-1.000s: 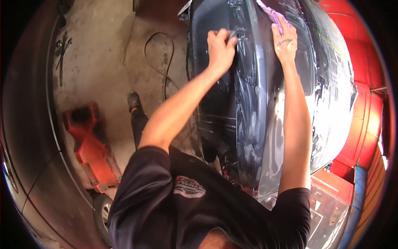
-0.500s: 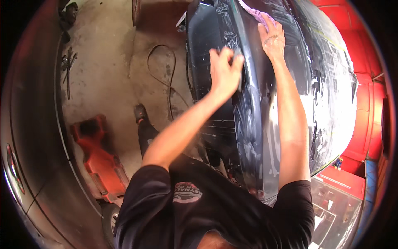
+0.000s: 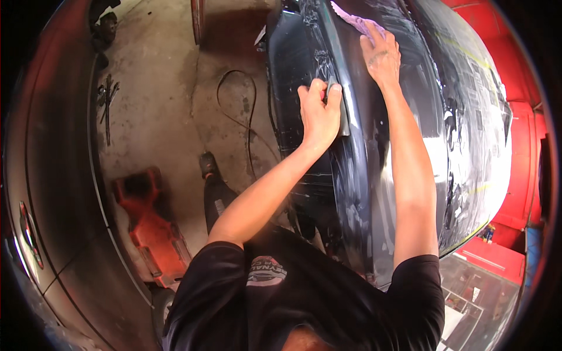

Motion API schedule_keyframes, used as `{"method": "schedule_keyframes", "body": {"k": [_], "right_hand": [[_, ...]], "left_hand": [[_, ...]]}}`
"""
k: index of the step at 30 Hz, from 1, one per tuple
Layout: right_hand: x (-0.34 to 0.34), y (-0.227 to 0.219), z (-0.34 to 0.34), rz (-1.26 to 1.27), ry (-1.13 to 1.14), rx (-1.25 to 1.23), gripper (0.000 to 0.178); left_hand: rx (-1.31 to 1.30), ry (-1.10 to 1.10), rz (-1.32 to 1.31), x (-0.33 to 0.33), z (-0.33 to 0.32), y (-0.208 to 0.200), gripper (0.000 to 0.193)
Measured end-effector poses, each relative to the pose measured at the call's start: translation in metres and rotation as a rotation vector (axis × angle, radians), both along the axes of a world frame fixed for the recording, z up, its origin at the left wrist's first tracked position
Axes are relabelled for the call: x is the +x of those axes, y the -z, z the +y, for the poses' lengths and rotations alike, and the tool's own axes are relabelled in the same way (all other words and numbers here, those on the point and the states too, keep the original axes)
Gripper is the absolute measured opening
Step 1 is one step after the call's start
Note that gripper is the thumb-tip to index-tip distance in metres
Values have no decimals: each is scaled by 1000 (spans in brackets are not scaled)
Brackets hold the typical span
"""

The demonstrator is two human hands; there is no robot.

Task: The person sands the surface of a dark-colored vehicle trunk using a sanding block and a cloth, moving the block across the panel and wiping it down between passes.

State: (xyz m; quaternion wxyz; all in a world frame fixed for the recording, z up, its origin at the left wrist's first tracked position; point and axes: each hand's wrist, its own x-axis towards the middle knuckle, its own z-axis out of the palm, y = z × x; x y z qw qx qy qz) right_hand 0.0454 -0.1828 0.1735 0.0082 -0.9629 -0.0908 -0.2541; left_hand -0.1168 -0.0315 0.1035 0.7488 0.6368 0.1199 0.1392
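My left hand is closed around a flat dark grey piece that looks like sandpaper, part of which sticks out beside the thumb. It is at the raised edge of a dark car body panel, which is streaked with whitish wet smears. Farther right and a bit farther away, my right hand rests on the panel with a pink cloth under its fingers. The cloth trails off toward the far left of that hand.
A second dark car stands along the left. On the concrete floor lie a red creeper board and a looped black hose. A masked, whitish car section is at the right, with a red cabinet near it.
My left hand has moved slightly nearer along the panel edge, and the grey piece now shows more clearly. My right hand stays on the pink cloth. The whole view has shifted a little.
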Motion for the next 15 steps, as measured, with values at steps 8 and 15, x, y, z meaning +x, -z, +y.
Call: {"method": "schedule_keyframes", "body": {"k": [8, 15], "right_hand": [[3, 3, 21, 30, -21, 13, 48], [4, -6, 5, -5, -19, 4, 49]], "left_hand": [[200, -57, 107, 92, 39, 12, 29], [144, 7, -52, 55, 20, 3, 29]]}}
